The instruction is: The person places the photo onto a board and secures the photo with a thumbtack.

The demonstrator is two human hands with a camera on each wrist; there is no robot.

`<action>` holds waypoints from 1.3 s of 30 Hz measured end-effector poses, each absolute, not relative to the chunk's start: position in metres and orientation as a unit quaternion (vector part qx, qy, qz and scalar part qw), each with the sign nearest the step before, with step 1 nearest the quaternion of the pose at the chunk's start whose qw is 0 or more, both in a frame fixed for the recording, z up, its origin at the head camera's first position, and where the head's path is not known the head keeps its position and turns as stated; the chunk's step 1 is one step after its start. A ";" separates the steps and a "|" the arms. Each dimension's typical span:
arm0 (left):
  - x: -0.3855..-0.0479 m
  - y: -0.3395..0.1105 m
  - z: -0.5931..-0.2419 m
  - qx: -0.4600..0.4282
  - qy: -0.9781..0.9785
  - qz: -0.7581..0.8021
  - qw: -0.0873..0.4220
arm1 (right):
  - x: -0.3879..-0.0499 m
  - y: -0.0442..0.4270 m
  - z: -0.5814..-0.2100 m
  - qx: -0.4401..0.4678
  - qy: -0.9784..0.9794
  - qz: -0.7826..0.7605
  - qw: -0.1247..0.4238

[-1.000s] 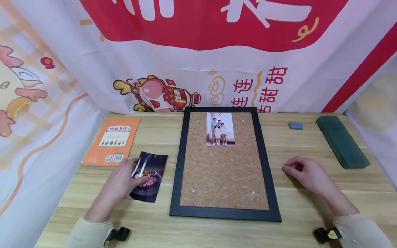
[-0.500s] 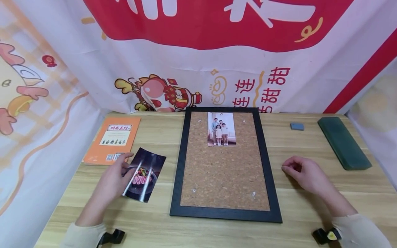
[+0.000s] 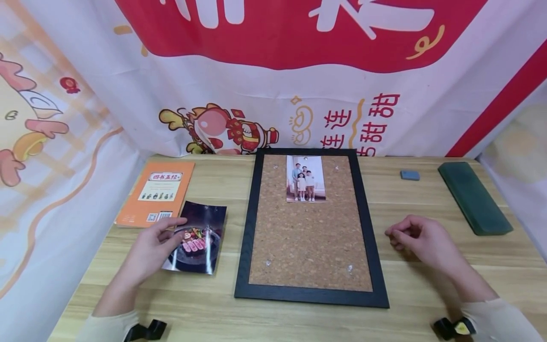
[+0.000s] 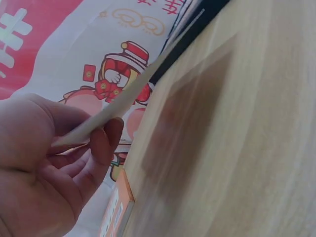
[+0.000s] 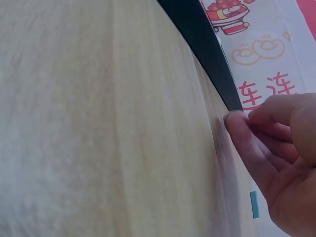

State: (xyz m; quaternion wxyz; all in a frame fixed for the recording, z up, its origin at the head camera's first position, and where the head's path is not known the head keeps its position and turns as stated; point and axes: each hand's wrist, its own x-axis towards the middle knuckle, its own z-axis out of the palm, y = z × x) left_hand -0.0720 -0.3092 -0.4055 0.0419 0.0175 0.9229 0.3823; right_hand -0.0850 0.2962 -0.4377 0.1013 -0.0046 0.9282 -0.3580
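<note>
My left hand (image 3: 149, 248) pinches the left edge of a glossy food photo (image 3: 198, 240), thumb on top. In the left wrist view the photo (image 4: 123, 98) appears nearly edge-on, raised over its shadow, between thumb and fingers of the left hand (image 4: 49, 163). A black-framed cork board (image 3: 312, 237) lies to the right of it, bearing a family photo (image 3: 306, 179) at its top and several clear pins near the corners. Right of the board, my right hand (image 3: 423, 240) hangs loosely curled; the right wrist view shows nothing held in the hand (image 5: 284, 168).
An orange book (image 3: 160, 194) lies at the back left, close behind the food photo. At the back right are a small blue block (image 3: 410, 175) and a long green case (image 3: 474, 198). A printed cloth (image 3: 278, 85) hangs behind the wooden table (image 3: 265, 323).
The left hand has drawn the food photo slightly left, and the photo has turned, first tilting and then straightening. The right hand has stayed almost in place, its fingers shifting slightly.
</note>
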 end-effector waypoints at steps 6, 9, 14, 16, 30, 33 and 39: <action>-0.073 -0.306 -0.399 0.018 0.911 0.412 0.032 | -0.084 0.297 -0.436 -0.013 0.913 -0.388 0.130; -0.073 -0.303 -0.397 0.015 0.904 0.424 0.044 | -0.084 0.298 -0.436 -0.010 0.905 -0.402 0.138; -0.074 -0.297 -0.397 0.006 0.881 0.465 0.085 | -0.083 0.298 -0.436 0.005 0.886 -0.438 0.151; -0.075 -0.293 -0.398 0.004 0.868 0.485 0.103 | -0.084 0.299 -0.436 0.014 0.881 -0.448 0.151; -0.088 -0.253 -0.399 0.038 0.865 0.486 0.119 | -0.083 0.291 -0.433 0.038 0.858 -0.488 0.158; -0.091 -0.245 -0.401 0.042 0.864 0.484 0.129 | -0.084 0.289 -0.430 0.038 0.857 -0.488 0.161; -0.097 -0.228 -0.403 0.059 0.843 0.512 0.157 | -0.086 0.287 -0.427 0.039 0.854 -0.494 0.160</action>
